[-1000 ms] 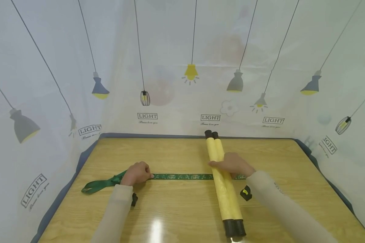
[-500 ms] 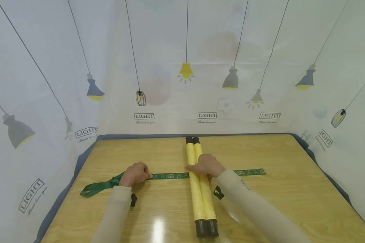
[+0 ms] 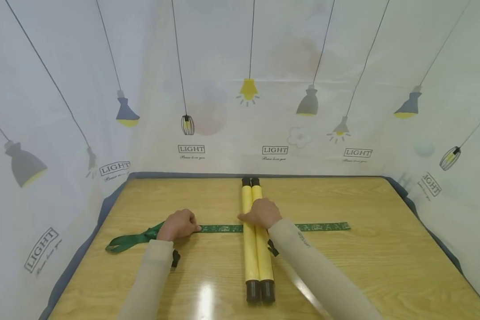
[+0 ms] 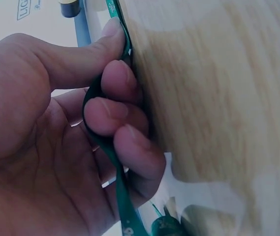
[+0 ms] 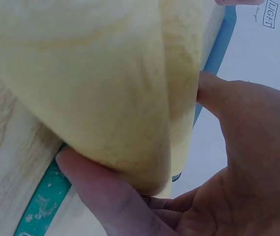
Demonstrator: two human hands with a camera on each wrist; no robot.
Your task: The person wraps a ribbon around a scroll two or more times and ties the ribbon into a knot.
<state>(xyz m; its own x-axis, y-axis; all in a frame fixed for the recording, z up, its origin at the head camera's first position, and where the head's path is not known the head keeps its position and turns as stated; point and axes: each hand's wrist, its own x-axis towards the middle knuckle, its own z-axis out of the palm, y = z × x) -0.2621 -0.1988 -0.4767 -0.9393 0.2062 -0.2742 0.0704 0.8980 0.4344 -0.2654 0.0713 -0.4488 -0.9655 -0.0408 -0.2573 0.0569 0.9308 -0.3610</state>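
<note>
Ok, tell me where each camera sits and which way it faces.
Head: on the head, facing forward and down at the table; left hand, right hand and sleeves show.
Left wrist: worn there, facing that hand and the green ribbon.
Right wrist: worn there, facing that hand and the yellow tubes.
Head and right wrist share tubes and ribbon.

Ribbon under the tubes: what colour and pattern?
Green ribbon, pale print; clearest in the right wrist view.

Two hands, two yellow tubes and one green ribbon share a single table.
Also pictured are four dark end caps, nine printed lamps and six LIGHT labels.
</note>
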